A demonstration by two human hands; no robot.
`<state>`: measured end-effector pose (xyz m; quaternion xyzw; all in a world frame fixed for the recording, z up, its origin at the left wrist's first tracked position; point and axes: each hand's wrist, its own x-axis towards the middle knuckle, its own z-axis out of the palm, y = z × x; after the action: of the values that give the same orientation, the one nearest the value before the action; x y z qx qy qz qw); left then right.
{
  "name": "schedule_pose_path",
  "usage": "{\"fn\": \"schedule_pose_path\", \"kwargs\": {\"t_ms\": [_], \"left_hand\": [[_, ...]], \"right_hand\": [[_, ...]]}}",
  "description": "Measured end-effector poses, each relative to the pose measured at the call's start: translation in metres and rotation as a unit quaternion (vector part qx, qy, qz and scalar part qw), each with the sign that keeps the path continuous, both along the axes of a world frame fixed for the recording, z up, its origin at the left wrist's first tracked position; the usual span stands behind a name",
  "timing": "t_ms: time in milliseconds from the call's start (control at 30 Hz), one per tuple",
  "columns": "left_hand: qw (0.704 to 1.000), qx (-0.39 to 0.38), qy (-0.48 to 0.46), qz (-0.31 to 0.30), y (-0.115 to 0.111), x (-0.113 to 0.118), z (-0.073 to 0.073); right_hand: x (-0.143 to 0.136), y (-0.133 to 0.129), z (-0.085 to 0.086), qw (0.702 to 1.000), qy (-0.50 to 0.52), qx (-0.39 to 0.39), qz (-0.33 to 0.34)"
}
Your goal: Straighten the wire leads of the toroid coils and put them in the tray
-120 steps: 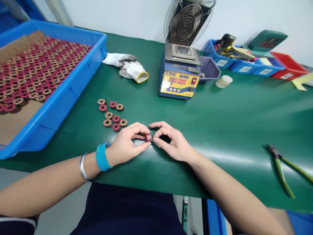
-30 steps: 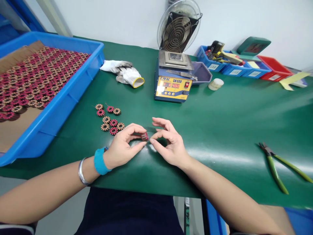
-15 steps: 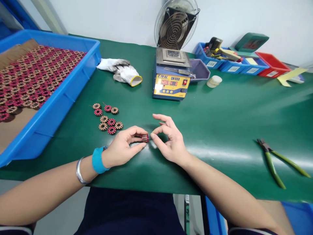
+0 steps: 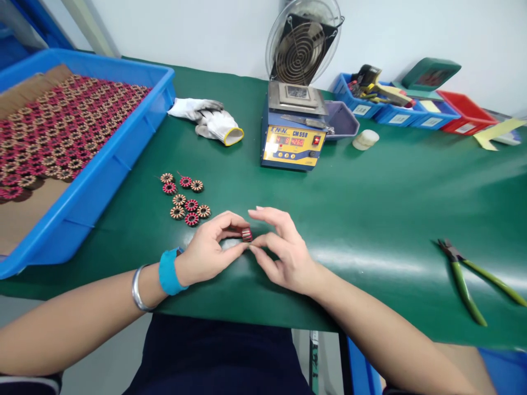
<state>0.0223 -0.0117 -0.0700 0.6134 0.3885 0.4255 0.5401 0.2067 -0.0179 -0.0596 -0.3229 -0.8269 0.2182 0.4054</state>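
Between the thumb and fingers of my left hand is a small wire-wound ring coil with red and pale windings, held on edge just above the green bench. My right hand is right beside it, thumb and index fingertip pinched together at the coil's lower edge. Whatever lies in that pinch is too small to make out. The other fingers of the right hand are raised. A loose group of similar coils, some red and some tan, lies on the bench to the left.
A blue tray full of coils stands at left. White gloves lie behind the loose coils. A solder pot with a fan stands at the back. Small bins line the back right; green-handled cutters lie at right.
My right hand has moved down and left, its thumb and index fingertip now meeting at the coil's lower edge. The coil has tilted slightly in my left hand. The view has shifted a little.
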Motion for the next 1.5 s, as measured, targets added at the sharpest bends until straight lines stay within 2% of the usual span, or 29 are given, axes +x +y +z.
{"fn": "schedule_pose_path", "kwargs": {"t_ms": [67, 200, 333, 700, 1067, 1233, 1367, 1500], "left_hand": [[1.000, 0.001, 0.001, -0.009, 0.000, 0.000, 0.001], [1.000, 0.000, 0.001, -0.016, 0.001, -0.001, 0.001], [1.000, 0.004, 0.010, -0.020, 0.001, -0.001, 0.000], [1.000, 0.011, 0.004, -0.011, 0.000, -0.001, -0.002], [1.000, 0.020, -0.005, -0.019, 0.001, -0.002, -0.003], [0.998, 0.032, 0.031, -0.036, 0.000, -0.003, 0.000], [0.996, 0.025, 0.066, -0.051, -0.001, -0.003, 0.002], [0.993, 0.006, 0.094, -0.065, -0.001, -0.003, 0.002]], "right_hand": [[0.000, -0.002, 0.000, 1.000, 0.021, -0.005, 0.019], [0.003, 0.005, -0.002, 0.987, 0.094, -0.126, -0.038], [0.005, 0.015, -0.006, 0.974, 0.079, -0.211, -0.015], [0.004, 0.015, -0.005, 0.957, 0.072, -0.282, 0.004], [0.003, 0.017, -0.009, 0.950, 0.100, -0.294, -0.015], [0.008, 0.019, -0.006, 0.961, 0.121, -0.239, -0.065], [0.004, 0.014, -0.001, 0.975, 0.072, -0.210, -0.022], [0.003, 0.013, 0.000, 0.977, 0.125, -0.174, -0.019]]}}
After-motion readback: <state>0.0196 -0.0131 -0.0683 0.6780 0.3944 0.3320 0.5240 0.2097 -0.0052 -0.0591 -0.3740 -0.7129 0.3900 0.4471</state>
